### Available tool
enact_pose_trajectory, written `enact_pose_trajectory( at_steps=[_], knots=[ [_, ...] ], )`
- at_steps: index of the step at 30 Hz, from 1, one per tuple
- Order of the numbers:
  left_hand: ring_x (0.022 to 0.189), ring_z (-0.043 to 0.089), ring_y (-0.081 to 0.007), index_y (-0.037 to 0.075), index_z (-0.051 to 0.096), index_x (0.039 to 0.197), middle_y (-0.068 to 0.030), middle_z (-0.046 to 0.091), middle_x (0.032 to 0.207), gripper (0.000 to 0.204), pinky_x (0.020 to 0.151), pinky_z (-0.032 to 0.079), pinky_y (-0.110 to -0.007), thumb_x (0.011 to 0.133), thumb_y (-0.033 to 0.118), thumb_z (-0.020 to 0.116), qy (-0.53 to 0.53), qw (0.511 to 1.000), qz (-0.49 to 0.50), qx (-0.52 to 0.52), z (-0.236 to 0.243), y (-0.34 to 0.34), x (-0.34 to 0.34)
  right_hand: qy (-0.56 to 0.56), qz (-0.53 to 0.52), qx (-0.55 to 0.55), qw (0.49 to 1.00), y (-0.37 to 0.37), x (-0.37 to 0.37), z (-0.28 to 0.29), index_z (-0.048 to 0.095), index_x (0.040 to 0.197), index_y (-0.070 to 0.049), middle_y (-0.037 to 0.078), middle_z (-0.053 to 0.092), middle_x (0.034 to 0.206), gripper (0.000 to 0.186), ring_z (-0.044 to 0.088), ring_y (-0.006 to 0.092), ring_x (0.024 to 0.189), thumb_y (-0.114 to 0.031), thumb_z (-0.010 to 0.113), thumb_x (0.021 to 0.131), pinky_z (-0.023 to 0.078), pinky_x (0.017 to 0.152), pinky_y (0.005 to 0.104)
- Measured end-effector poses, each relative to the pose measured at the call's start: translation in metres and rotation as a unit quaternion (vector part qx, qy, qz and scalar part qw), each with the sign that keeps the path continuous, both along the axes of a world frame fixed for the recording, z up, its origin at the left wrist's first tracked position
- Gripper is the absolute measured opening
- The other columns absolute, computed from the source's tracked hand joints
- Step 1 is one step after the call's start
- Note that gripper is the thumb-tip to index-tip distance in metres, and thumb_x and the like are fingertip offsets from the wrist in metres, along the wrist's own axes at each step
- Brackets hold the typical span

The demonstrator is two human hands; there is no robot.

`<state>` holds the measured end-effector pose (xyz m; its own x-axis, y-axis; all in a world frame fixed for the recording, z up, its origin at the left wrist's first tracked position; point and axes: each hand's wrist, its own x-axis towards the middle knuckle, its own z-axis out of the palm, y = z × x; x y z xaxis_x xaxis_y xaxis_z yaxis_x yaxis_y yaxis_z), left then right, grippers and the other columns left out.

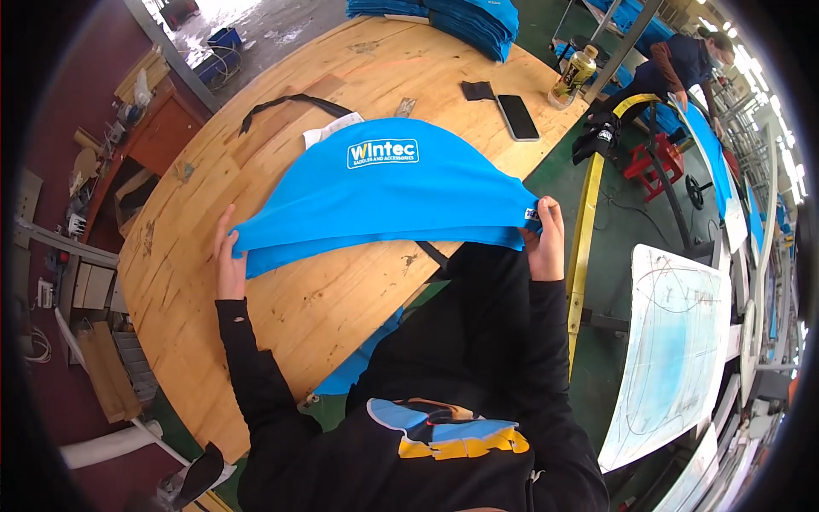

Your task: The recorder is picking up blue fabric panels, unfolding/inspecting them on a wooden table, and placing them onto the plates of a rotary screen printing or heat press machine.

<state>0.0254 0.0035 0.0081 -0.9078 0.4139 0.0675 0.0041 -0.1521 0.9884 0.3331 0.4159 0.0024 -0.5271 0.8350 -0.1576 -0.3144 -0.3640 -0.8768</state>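
Our left hand [229, 266] and right hand [546, 243] pinching blue cloth [384, 192] ends at table [281, 316] near edge, phone [518, 117] well beyond.

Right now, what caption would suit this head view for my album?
Both hands, left hand and right hand, grip a blue cloth spread over a wooden table.

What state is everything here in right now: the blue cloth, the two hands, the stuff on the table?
Blue cloth: folded, spread on the table, held at both ends.
Left hand: gripping the cloth's left end.
Right hand: pinching the cloth's right end.
Phone: lying flat, screen dark.
Bottle: upright, cap on.
Blue stack: folded, piled at the far edge.
Black strap: lying loose.
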Motion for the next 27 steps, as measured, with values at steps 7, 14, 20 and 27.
enact_pose_trajectory(
  at_steps=[7,14,20,27],
  knots=[
    [0.104,0.05,-0.0102,0.011,0.044,0.142,-0.0042,0.042,0.146,0.048,0.084,0.04,-0.025,0.095,0.018,0.049,0.01,0.997,0.045,-0.065,0.008,-0.004,0.01,0.009,-0.007,0.024,1.0,0.007,0.006,-0.005,0.052,0.102,-0.017,-0.004,0.055,0.088,0.007,0.055,0.0048,0.079,-0.02,0.057,0.098,0.05,0.065,0.0244],
    [0.062,0.034,-0.0039,0.013,0.048,0.139,0.0038,0.052,0.086,0.043,0.057,0.03,-0.017,0.097,0.017,0.051,0.046,0.976,0.049,-0.206,0.001,-0.026,0.012,-0.05,0.014,0.134,0.99,0.025,0.032,-0.042,0.05,0.106,-0.002,0.008,0.069,0.093,0.02,0.063,0.01,0.087,0.001,0.063,0.09,0.046,0.079,0.0215],
    [0.066,0.044,-0.0052,0.011,0.048,0.139,0.0019,0.053,0.089,0.042,0.059,0.038,-0.018,0.098,0.019,0.055,0.061,0.961,0.045,-0.266,-0.015,-0.052,0.005,-0.08,0.004,0.17,0.982,0.034,0.044,-0.043,0.052,0.106,-0.001,0.011,0.069,0.095,0.018,0.064,0.0137,0.088,-0.002,0.062,0.091,0.048,0.083,0.0248],
    [0.111,0.055,-0.0353,0.004,0.055,0.127,-0.0175,0.06,0.119,0.035,0.095,0.042,-0.043,0.095,0.019,0.055,0.45,0.776,0.145,-0.416,0.017,0.013,0.031,-0.124,-0.151,0.352,0.916,0.02,0.035,-0.041,0.06,0.103,-0.001,0.01,0.068,0.101,0.012,0.062,0.015,0.089,-0.008,0.054,0.096,0.048,0.085,0.0289]
  ],
)
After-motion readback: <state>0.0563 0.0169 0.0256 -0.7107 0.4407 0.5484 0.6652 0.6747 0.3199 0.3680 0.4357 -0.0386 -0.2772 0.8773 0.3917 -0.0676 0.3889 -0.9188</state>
